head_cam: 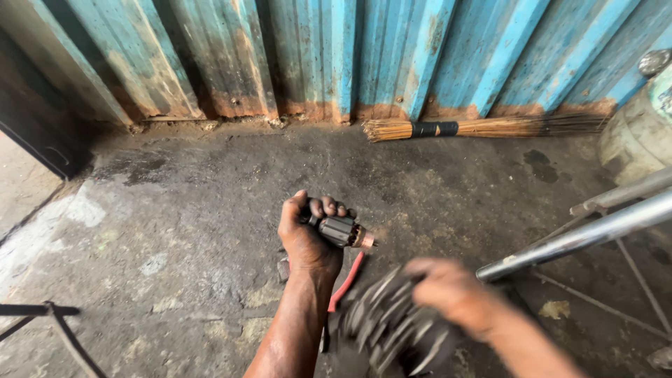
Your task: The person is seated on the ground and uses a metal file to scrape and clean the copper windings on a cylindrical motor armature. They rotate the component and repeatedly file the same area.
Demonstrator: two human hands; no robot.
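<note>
A person's left hand (308, 238) grips a small motor armature (341, 229) above a stained concrete floor (175, 231), fingers wrapped round its dark wound core so that the copper-coloured commutator end (364, 240) sticks out to the right. The right hand (455, 294), blurred in mid-motion, is closed on a dark striped rag (385, 329) held just below and to the right of the armature, near it but not touching it. A red-handled tool (348, 280) shows partly between the two forearms; whether it lies on the floor cannot be told. The step in hand looks like wiping down the armature, with the part steadied in one hand and the cloth brought to it by the other. The next move appears to call for a firm hold on the core while the rag meets the exposed copper end, with care not to snag the windings. Along the rusted blue corrugated wall (420, 56) lies a stick broom (483, 128) bound with a black band; a bright metal tube (588, 234) slants in from the right, beside a pale drum (630, 140)
</note>
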